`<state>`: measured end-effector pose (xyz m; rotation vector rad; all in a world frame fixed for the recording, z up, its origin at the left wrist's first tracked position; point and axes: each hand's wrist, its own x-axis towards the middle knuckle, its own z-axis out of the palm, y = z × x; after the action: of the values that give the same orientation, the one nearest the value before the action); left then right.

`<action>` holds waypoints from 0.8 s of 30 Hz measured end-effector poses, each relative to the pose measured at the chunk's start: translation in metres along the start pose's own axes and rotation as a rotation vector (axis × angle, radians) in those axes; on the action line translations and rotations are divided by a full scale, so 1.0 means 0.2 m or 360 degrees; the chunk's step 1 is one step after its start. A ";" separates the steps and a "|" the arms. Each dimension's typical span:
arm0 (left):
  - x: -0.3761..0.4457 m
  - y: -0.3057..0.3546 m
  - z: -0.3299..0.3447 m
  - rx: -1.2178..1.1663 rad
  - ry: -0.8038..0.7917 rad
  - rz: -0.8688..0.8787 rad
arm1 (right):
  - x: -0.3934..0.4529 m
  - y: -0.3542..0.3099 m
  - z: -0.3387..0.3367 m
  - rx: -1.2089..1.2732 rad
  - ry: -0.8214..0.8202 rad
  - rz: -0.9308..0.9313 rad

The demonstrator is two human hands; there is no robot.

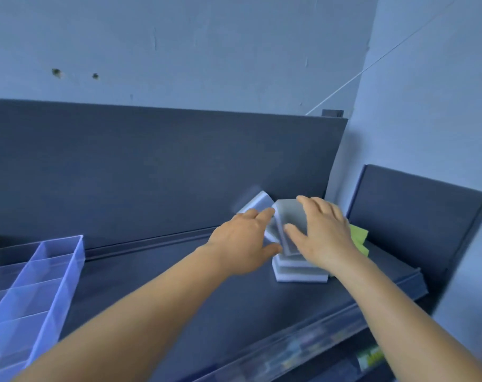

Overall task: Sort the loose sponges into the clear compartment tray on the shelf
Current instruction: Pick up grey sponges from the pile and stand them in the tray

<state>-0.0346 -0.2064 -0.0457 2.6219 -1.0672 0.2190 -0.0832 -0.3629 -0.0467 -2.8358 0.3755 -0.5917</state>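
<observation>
A stack of white and grey sponges (300,272) lies on the dark shelf (179,288), right of centre. My right hand (325,235) grips a grey sponge (289,216) tilted up off the stack, thumb on its front face and fingers over its top. My left hand (242,241) holds a white sponge (257,204) next to it, fingers along its edge; this sponge is blurred. A yellow-green sponge (359,238) shows behind my right hand. The clear compartment tray (77,260) stands on the shelf at the far left, its visible cells holding nothing.
A dark back panel (151,166) rises behind the shelf, and another dark panel (416,213) stands at the right. The shelf's front edge carries a clear label strip (303,348). Blue-grey walls meet in a corner at the upper right.
</observation>
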 end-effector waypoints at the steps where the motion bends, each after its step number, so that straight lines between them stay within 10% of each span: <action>1: 0.04 0.02 0.02 -0.0036 -0.0014 -0.0016 | 0.02 0.05 0.01 0.0015 -0.0029 0.0054; 24: -0.09 -0.56 0.00 -0.0872 0.0099 -0.0902 | 0.14 -0.44 0.33 0.0283 -0.0351 -0.0550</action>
<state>0.0319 -0.1188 -0.0752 2.2675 -0.2677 -0.1075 -0.0135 -0.2766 -0.0717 -2.7678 -0.2000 -0.3435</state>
